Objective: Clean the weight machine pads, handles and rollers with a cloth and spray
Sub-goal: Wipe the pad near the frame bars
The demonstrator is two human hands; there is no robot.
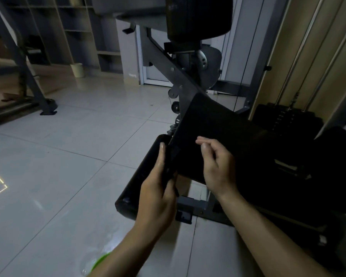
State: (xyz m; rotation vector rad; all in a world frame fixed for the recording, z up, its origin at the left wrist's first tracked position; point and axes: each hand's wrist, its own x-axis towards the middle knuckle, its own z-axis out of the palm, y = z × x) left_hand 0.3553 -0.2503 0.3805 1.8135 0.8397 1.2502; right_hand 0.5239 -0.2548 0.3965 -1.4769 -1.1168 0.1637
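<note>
Head view shows a dim gym room. The left hand (158, 192) has its grip closed round the left edge of a big dark flat cloth (218, 124), held up in front of the grey metal weight machine (168, 64). The right hand (218, 168) curls its fingers on the cloth, but it is too dark to tell if its grip holds it. A long black foam roller (138, 180) sits just behind the left hand. To do this well, I think the cloth should be folded neat, so a clean side rubs all round the roller. A blurry green thing (102, 258) low on the pale tiled floor (68, 136) may be the spray.
</note>
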